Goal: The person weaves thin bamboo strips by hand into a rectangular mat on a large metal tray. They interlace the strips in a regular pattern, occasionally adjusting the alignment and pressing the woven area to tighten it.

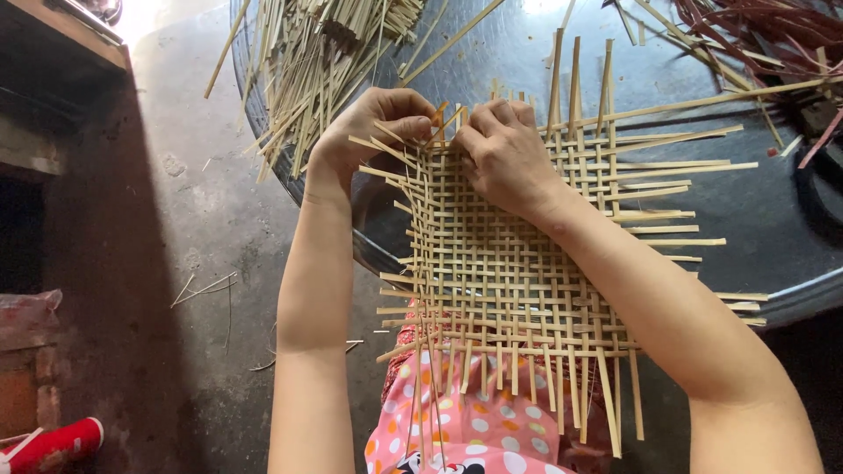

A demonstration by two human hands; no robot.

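A flat mat of woven bamboo strips (505,281) lies half on a round grey metal table (773,219) and half over my lap. At the mat's far edge, my left hand (373,127) pinches the ends of loose strips at the left corner. Just beside it my right hand (505,154) rests on the weave, fingers curled around a strip end at the same edge. The fingertips of both hands nearly meet. Loose strip ends stick out on every side of the mat.
A heap of loose pale bamboo strips (325,53) lies on the table's far left. Dark reddish strips (764,35) are piled at the far right. Stray strips (206,290) litter the concrete floor to the left, near a red object (53,443) and a brick ledge.
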